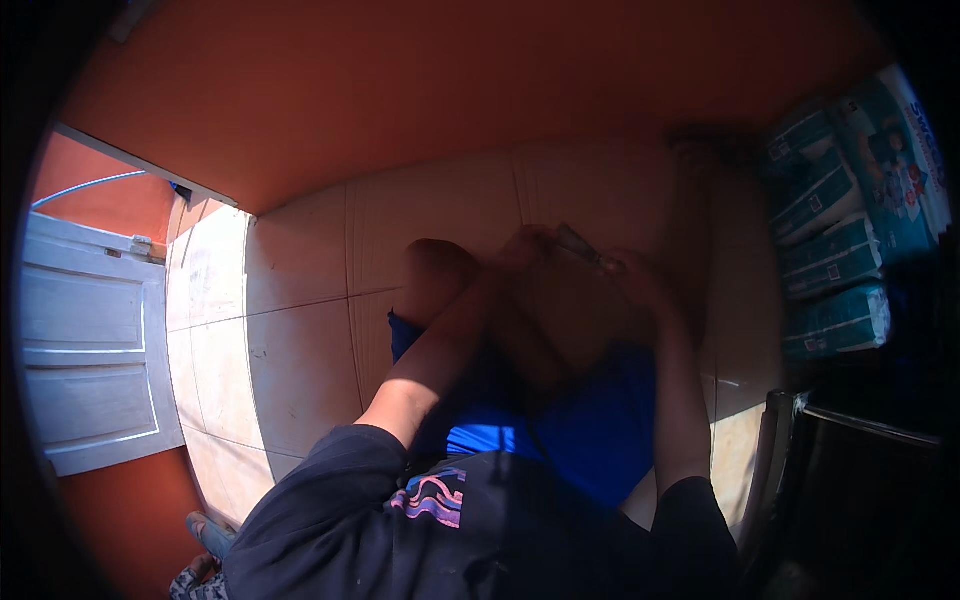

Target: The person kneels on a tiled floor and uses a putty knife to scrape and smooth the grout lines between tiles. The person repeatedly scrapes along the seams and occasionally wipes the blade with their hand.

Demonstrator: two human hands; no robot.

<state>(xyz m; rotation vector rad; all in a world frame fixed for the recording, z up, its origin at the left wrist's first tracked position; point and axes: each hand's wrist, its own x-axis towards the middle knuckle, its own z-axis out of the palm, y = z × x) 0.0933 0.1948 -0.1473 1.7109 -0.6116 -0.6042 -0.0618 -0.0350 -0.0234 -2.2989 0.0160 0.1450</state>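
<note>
In the shade ahead of my knees, my right hand (632,272) is closed round the narrow end of a small grey tool (575,242). This tool widens toward a pale, flat end, much like a putty knife, but the dim light hides its exact kind. My left hand (528,245) is right beside the wide end, with its fingers dark and blurred. Whether they touch or grip it I cannot tell. Both forearms reach forward over my blue shorts (595,425), and my bent left knee (438,262) is beside the left forearm.
An orange wall (450,80) rises close ahead above the tiled floor (300,365). Teal-and-white plastic packs (835,250) are stacked at the right, with a dark metal-edged frame (790,440) nearer. A white panelled door (90,340) stands left. Someone's sandalled foot (208,532) shows at lower left.
</note>
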